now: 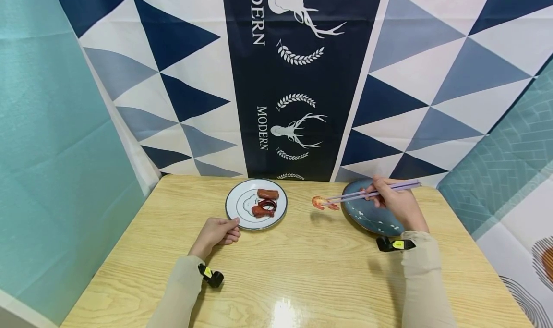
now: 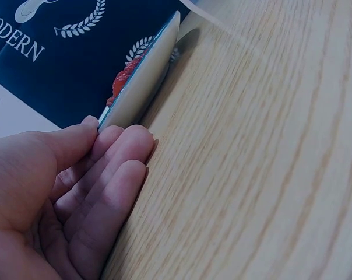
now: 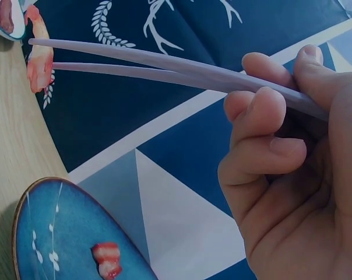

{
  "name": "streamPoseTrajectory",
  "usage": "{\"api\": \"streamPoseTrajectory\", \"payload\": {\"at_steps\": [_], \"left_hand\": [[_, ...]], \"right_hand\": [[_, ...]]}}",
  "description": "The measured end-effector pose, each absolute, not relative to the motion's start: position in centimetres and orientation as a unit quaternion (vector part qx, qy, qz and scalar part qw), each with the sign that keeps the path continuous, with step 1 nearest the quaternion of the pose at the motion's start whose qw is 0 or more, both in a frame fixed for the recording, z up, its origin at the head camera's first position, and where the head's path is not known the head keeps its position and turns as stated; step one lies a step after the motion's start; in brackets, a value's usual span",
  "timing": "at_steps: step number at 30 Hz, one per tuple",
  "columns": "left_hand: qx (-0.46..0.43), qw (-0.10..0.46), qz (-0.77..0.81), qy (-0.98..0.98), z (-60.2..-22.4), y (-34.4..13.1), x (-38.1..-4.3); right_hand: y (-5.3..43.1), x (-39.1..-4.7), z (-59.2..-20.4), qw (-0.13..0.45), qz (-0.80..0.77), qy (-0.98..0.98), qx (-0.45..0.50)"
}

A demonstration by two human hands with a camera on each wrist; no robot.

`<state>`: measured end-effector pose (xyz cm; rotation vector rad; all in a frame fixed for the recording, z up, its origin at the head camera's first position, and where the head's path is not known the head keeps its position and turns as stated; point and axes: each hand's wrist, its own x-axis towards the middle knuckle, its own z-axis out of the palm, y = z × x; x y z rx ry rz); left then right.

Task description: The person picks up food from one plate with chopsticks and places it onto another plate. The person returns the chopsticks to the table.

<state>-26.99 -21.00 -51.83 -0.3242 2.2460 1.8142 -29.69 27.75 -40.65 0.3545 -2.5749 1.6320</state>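
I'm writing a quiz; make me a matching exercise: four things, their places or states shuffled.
1. Slender lilac chopsticks
2. Curled orange shrimp
3. Round white dark-rimmed plate
4. Blue plate with white sprigs

A. Held at the rim by the left hand
B. Bearing a red-and-white food piece
C. In the right hand
D. At the chopsticks' tips

1-C, 2-D, 3-A, 4-B

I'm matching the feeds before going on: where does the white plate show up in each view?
Head: the white plate lies just left of centre, below mid-height, with the left hand at its rim.
Left wrist: white plate in the upper middle, seen side-on.
Right wrist: white plate in the top left corner, cut off.
Shared landmark: the dark panel with white leaf sprigs.
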Motion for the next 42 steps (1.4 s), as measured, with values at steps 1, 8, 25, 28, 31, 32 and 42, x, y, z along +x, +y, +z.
{"api": "streamPoseTrajectory", "payload": {"at_steps": [1,8,25,28,31,32,42], "left_hand": [[-0.111,0.117,0.620,0.768,-51.8,-21.0,-27.0],[-0.109,0.117,0.621,0.768,-51.8,-21.0,-27.0],[-0.111,0.120,0.623,0.765,-51.6,-21.0,-27.0],[-0.111,0.120,0.624,0.764,-51.6,-21.0,-27.0],[-0.111,0.120,0.625,0.764,-51.6,-21.0,-26.9],[-0.111,0.120,0.625,0.763,-51.6,-21.0,-26.9],[-0.119,0.115,0.612,0.774,-51.6,-21.0,-27.0]], "right_hand": [[27.7,-29.7,-40.7,0.036,0.533,-0.838,0.116],[27.5,-29.8,-40.8,0.036,0.545,-0.829,0.124],[27.6,-29.8,-40.2,0.038,0.538,-0.833,0.125],[27.5,-29.7,-40.2,0.041,0.536,-0.834,0.124],[27.4,-29.7,-40.1,0.044,0.540,-0.831,0.125],[27.3,-29.6,-40.0,0.045,0.542,-0.830,0.127],[26.3,-30.1,-40.2,0.044,0.555,-0.815,0.159]]}}
